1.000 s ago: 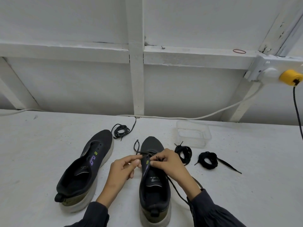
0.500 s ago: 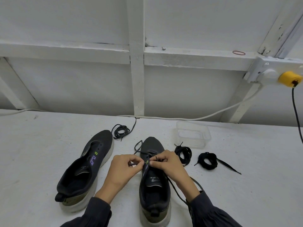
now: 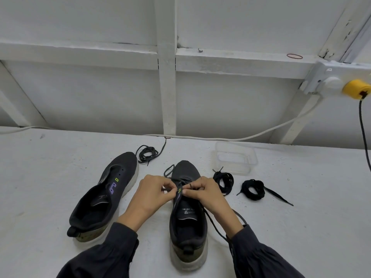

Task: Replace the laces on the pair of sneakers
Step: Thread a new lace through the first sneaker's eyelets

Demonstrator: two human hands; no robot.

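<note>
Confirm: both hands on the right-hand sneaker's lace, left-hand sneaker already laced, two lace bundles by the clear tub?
Wrong on one point: the head view shows the left-hand sneaker unlaced, eyelets bare. Left hand and right hand do pinch the lace on the right-hand sneaker; two lace bundles sit by the clear tub.

Left hand and right hand pinching grey lace over right sneaker eyelets, unlaced left sneaker beside, two black lace bundles near clear container, white table.

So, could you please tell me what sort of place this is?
Probably a workshop or utility room: a white-painted work surface, bare timber framing, and a surface-mounted socket with a yellow plug.
</note>
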